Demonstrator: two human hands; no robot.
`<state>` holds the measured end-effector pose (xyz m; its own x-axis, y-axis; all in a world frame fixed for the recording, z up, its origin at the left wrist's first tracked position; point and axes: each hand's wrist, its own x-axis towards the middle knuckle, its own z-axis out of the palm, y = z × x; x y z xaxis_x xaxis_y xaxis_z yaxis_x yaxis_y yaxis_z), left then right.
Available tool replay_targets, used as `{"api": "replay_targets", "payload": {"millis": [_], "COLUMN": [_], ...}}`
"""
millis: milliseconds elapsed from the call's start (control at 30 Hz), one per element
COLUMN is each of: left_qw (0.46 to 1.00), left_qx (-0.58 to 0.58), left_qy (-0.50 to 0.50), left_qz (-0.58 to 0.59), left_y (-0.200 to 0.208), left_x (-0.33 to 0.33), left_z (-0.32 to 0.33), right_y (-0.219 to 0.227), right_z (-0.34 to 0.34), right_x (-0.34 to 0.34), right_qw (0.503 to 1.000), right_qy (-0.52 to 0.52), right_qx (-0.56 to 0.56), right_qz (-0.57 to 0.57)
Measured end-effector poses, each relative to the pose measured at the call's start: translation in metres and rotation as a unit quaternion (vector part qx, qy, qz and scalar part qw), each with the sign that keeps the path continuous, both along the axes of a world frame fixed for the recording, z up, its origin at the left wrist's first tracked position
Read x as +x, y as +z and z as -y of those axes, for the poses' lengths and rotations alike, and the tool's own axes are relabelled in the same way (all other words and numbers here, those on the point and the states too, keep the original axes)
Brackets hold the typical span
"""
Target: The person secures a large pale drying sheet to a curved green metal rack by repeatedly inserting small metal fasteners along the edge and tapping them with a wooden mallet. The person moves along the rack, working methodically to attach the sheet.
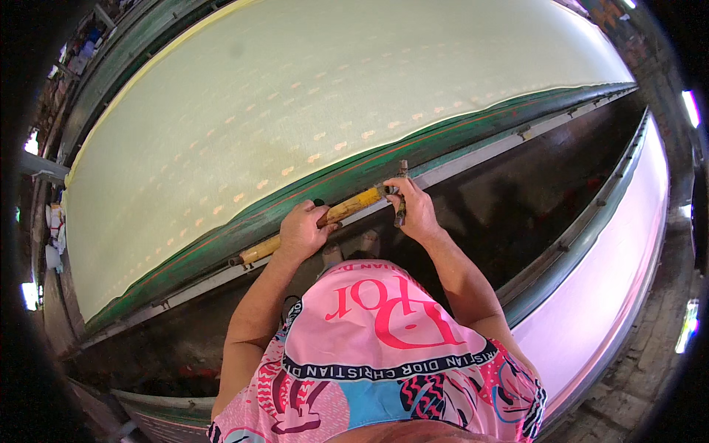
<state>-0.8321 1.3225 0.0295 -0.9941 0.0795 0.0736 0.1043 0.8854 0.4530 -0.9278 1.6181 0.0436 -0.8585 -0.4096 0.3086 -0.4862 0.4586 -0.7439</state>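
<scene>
We look down and forward from head, through wide fisheye; left hand (301, 230) and right hand (417, 210) close below, pink garment (369, 314) nearest, pale green cloth (332, 96) curving across far side.

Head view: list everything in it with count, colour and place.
Long table: one, green edge, under the pale sheet
Pale sheet: one, yellow-green, over the long table
Rail: one, whitish, along the table's near edge
Yellow bar: one, along the near edge
Crosspiece: one, dark, at the bar's right end
Pink sheet: one, pale pink, right
Floor: dark, between the two sheets
Light: at least one, violet-white, right rim
Clutter: uncountable, mixed colours, far left
Garment: one, pink patterned, bottom centre
Feet: two, partly hidden, beyond the garment
Left hand: one, gripping the yellow bar
Right hand: one, at the crosspiece
</scene>
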Motion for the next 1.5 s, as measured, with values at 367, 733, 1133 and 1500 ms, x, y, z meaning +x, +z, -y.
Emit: {"api": "replay_targets", "payload": {"millis": [367,733,1133,1500], "left_qw": [1.0,1.0,0.999,0.967], "left_qx": [0.016,0.008,0.004,0.176], "left_qy": [0.002,0.0,0.002,-0.169], "left_qz": [0.0,-0.001,0.033,-0.072], "left_y": [0.002,0.001,0.011,-0.018], "left_x": [0.0,-0.001,-0.005,-0.09], "left_z": [0.0,0.001,-0.005,-0.085], "right_y": [0.008,0.013,0.002,-0.016], "right_z": [-0.003,0.001,-0.003,-0.007], "right_x": [-0.004,-0.008,-0.018,0.008], "right_qw": [0.998,0.997,0.991,0.998], "right_qy": [0.029,0.035,0.066,-0.044], "right_qx": [0.042,0.074,0.117,-0.019], "right_qz": [-0.028,0.004,0.012,0.029]}}
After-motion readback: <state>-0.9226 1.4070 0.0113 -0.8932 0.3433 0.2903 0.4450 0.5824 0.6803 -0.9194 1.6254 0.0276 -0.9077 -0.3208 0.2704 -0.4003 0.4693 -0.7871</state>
